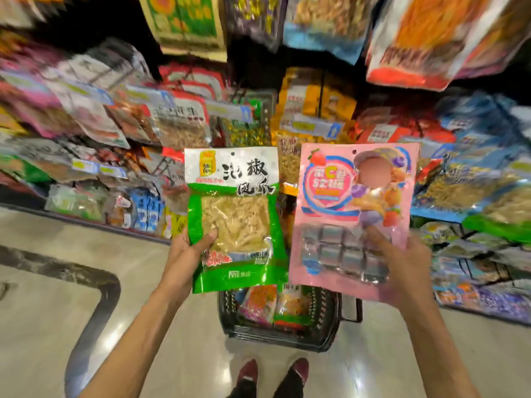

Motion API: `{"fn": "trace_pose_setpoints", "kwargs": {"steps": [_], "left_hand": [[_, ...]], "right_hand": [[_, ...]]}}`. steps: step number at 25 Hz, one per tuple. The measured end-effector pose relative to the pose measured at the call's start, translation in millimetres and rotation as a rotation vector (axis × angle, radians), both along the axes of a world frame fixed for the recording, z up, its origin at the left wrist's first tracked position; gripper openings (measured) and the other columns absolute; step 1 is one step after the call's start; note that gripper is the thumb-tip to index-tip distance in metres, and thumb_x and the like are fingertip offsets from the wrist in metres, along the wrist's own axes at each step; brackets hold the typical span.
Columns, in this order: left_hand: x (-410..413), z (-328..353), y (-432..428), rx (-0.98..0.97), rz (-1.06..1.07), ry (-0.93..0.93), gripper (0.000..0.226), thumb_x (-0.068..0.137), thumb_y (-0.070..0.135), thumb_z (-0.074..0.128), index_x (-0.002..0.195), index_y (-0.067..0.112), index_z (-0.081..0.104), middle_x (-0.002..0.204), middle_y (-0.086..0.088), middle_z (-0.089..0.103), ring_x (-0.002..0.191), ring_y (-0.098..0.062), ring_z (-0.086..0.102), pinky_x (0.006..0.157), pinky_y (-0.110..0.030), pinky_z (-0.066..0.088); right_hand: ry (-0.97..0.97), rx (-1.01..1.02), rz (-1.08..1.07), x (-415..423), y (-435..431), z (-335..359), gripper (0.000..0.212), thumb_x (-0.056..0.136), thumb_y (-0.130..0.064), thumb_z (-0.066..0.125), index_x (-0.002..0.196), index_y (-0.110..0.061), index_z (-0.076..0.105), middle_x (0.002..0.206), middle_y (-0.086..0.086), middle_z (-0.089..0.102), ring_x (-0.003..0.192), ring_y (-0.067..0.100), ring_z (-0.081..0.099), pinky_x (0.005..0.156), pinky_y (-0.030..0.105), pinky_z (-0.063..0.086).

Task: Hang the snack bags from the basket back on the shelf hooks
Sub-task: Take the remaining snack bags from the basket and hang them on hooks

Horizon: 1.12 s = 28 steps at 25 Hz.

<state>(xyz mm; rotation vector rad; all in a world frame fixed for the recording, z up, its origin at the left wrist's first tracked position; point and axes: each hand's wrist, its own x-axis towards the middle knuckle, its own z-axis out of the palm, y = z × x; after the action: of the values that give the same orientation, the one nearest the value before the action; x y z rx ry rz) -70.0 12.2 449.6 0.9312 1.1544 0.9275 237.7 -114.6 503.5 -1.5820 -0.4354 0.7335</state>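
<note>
Basket (275,336) half hidden behind green bag (235,214) gripped in my left hand (186,249), pink bag (355,202) held in my right hand (402,268); shelf bags (178,122) blurred.

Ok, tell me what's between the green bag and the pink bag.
Head view: a narrow gap separates the green bag and pink bag; shelved snack packs show behind.

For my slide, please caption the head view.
Left hand holds green bag, right hand pink bag, above the basket.

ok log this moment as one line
left hand grip: green chicken-feet bag | right hand grip: pink candy bag | basket: on floor, more bags inside | status: neither bag hung yet
</note>
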Motion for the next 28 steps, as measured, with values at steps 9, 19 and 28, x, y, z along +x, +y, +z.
{"fn": "trace_pose_setpoints", "kwargs": {"steps": [9,19,28], "left_hand": [[8.2,121.6,9.7,0.347,-0.123,-0.186,0.041,0.065,0.036,0.076,0.100,0.021,0.063,0.084,0.009,0.074,0.075,-0.004,0.069,0.065,-0.018,0.055],[97.7,188.3,-23.0,0.603,-0.247,-0.179,0.015,0.090,0.023,0.066,0.105,0.024,0.065,0.097,0.010,0.075,0.091,-0.005,0.070,0.079,-0.021,0.052],[195.7,204.6,-122.0,0.653,-0.312,-0.196,0.027,0.087,0.028,0.064,0.114,0.026,0.064,0.110,0.006,0.073,0.104,-0.011,0.068,0.085,-0.030,0.050]], "right_hand": [[-0.157,0.212,0.008,-8.8,-46.1,94.3,0.023,0.085,-0.020,0.076,0.106,-0.009,0.074,0.100,0.005,0.077,0.101,0.030,0.071,0.090,0.048,0.057],[-0.226,0.365,-0.183,27.6,-134.7,159.8,0.017,0.086,-0.012,0.072,0.103,-0.014,0.073,0.098,0.004,0.077,0.095,0.025,0.073,0.078,0.036,0.061],[-0.256,0.353,-0.245,109.2,-250.2,167.9,0.022,0.087,-0.021,0.071,0.109,-0.017,0.072,0.103,0.004,0.077,0.098,0.025,0.073,0.089,0.050,0.056]]}}
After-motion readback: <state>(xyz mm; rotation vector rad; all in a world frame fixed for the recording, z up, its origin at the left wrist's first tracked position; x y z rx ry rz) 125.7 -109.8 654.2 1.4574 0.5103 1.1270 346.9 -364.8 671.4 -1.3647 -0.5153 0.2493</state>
